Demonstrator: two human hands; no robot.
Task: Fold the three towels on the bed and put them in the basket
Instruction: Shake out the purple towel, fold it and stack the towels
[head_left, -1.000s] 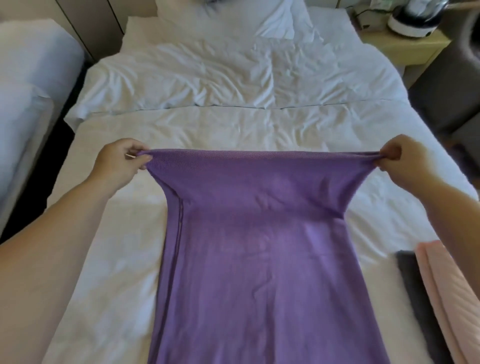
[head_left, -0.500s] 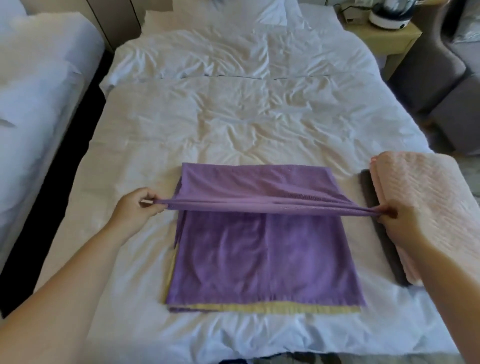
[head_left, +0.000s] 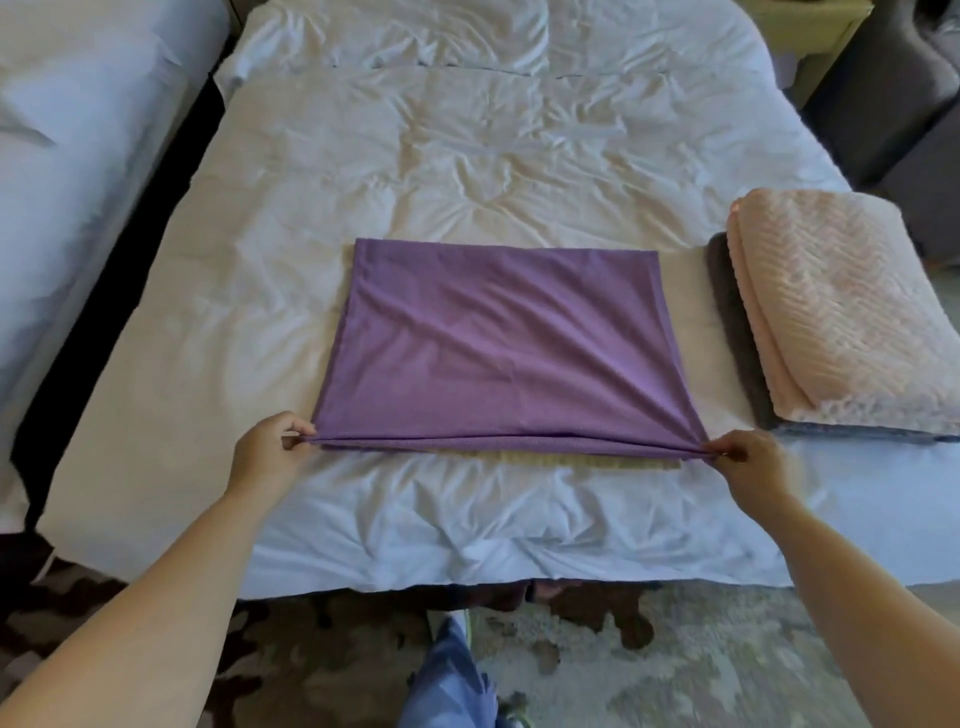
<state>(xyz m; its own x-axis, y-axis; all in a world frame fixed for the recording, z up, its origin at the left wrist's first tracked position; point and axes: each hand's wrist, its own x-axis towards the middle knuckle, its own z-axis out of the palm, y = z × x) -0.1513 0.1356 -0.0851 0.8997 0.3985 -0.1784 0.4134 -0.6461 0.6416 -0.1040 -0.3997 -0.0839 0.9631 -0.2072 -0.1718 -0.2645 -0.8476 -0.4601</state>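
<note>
Left hand (head_left: 267, 449) and right hand (head_left: 748, 460) each pinching a near corner of the purple towel (head_left: 498, 343), folded over and lying flat on the white bed (head_left: 467, 156); to its right, folded pink towel (head_left: 841, 306) stacked on grey towel (head_left: 727, 322).

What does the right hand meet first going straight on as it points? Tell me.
The purple towel: the right hand, pinching its near corner, points left and away across it. How high it would pass is unclear.

Patterned carpet (head_left: 701, 654) is spreading at six o'clock, a second white bed (head_left: 78, 171) is sitting at ten, a grey armchair (head_left: 893, 88) is standing at two.
</note>
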